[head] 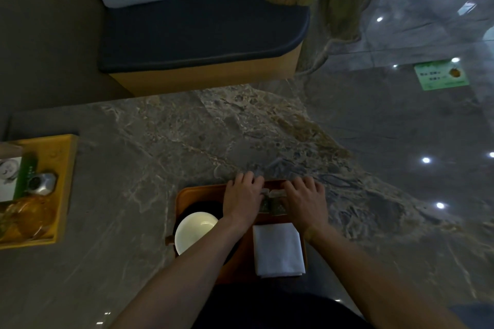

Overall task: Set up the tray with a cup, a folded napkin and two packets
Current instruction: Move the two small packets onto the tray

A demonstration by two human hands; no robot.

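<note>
A brown tray lies on the marble table near its front edge. A white cup on a dark saucer stands in the tray's left part, partly crossed by my left forearm. A folded white napkin lies at the tray's near right. Two dark packets lie side by side at the tray's far right. My left hand rests on the left packet and my right hand on the right one, fingers curled over their edges.
A yellow tray with a small metal pot, a green and white card and a glass item sits at the table's left edge. Beyond the table stands a bench with a dark blue cushion and pale pillows. Glossy floor lies to the right.
</note>
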